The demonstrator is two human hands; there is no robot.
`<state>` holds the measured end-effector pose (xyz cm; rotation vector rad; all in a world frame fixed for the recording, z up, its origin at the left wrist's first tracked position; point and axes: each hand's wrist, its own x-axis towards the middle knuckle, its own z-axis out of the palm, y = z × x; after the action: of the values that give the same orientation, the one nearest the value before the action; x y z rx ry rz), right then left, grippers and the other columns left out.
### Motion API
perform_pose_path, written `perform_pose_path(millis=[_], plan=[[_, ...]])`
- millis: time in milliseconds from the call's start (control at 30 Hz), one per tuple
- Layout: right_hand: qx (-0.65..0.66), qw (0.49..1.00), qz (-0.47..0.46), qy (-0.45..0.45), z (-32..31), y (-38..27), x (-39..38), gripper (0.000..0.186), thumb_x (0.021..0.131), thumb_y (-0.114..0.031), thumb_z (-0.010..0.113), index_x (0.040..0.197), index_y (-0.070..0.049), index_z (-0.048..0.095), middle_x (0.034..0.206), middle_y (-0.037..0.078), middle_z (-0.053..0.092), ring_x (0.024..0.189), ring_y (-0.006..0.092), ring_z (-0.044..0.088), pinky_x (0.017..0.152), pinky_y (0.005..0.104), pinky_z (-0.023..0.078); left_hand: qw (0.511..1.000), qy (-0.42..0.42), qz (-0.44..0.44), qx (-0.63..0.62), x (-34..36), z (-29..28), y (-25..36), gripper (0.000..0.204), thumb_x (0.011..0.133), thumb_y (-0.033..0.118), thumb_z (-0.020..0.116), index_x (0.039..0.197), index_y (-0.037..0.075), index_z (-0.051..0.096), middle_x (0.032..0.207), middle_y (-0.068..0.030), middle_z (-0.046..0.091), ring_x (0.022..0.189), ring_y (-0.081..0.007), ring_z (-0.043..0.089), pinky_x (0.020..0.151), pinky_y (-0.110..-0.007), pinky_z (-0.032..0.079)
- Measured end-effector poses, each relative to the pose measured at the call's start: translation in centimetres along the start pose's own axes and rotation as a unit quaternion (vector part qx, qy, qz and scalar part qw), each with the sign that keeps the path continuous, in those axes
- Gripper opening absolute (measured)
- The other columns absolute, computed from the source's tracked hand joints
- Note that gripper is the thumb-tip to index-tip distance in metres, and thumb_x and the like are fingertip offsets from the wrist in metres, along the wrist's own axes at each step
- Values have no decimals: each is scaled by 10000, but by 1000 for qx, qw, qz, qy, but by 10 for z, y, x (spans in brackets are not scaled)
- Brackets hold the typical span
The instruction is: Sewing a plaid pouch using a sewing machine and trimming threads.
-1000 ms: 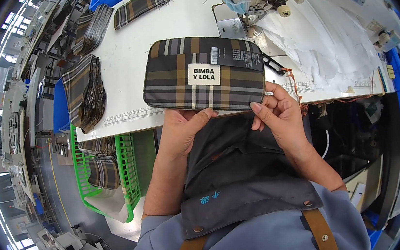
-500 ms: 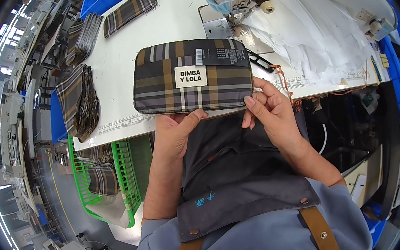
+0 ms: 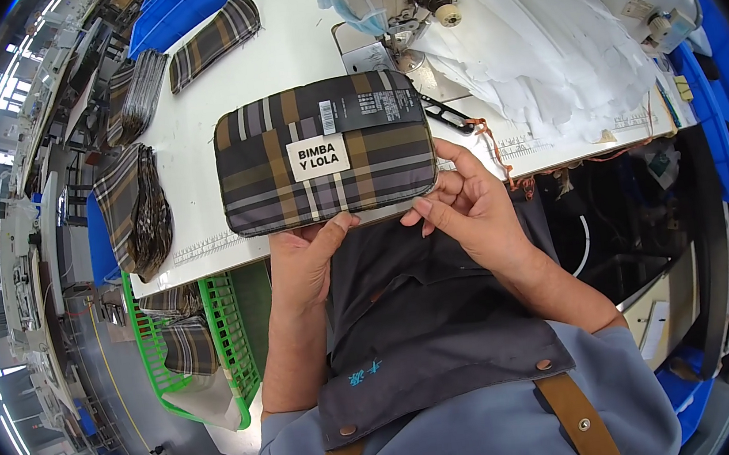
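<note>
A padded plaid pouch (image 3: 266, 176) in brown, grey, black and white is held up over the front edge of the sewing table. A cream patch (image 3: 318, 157) is on its front, and a black printed tag (image 3: 370, 110) lies across the upper right part. My left hand (image 3: 302, 265) is closed on the lower edge, thumb in front and the other fingers hidden behind. At the lower right corner my right hand (image 3: 476, 211) grips the rim, its thumb along the bottom edge and its index finger by the side.
The sewing machine (image 3: 449, 14) stands behind the pouch, beside crumpled white sheets (image 3: 543, 66). Black thread snips (image 3: 447, 116) on an orange cord lie right of the pouch. Stacked plaid pieces (image 3: 134, 212) sit at the table's left, above a green basket (image 3: 237, 347). Blue bins (image 3: 182, 11) flank the table.
The view has turned slightly, so the pouch and table appear tilted. My right thumb has slipped from the pouch's front face down to its lower edge. Both hands still hold the pouch.
</note>
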<state>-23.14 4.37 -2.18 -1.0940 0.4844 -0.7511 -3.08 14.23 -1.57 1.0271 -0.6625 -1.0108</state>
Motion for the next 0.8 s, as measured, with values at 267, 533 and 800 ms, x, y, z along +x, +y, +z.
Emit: perform_pose_path(millis=[267, 533, 800], plan=[[10, 1000, -5, 1, -1, 1, 0, 613, 993, -5, 600, 1523, 1, 291, 1079, 111, 703, 947, 171, 725, 742, 249, 540, 1000, 9, 3, 10, -2, 3, 0, 482, 854, -130, 668, 1309, -29, 549, 1186, -130, 664, 1013, -210, 689, 901, -370, 587], [11, 1000, 8, 3, 1, -4, -2, 572, 997, -4, 589, 1497, 23, 314, 1069, 112, 721, 933, 169, 728, 745, 249, 543, 1000, 8, 7, 17, -2, 0, -1, 491, 856, -135, 650, 1321, -17, 543, 1196, -127, 661, 1039, -209, 686, 898, -370, 592], [9, 1000, 2, -8, -3, -4, -1, 545, 1001, -9, 581, 1486, 17, 331, 1066, 112, 720, 935, 167, 728, 746, 251, 549, 1000, -1, 6, 24, -1, -2, -3, 493, 864, -137, 647, 1330, -15, 540, 1210, -127, 654, 1057, -212, 681, 903, -368, 590]])
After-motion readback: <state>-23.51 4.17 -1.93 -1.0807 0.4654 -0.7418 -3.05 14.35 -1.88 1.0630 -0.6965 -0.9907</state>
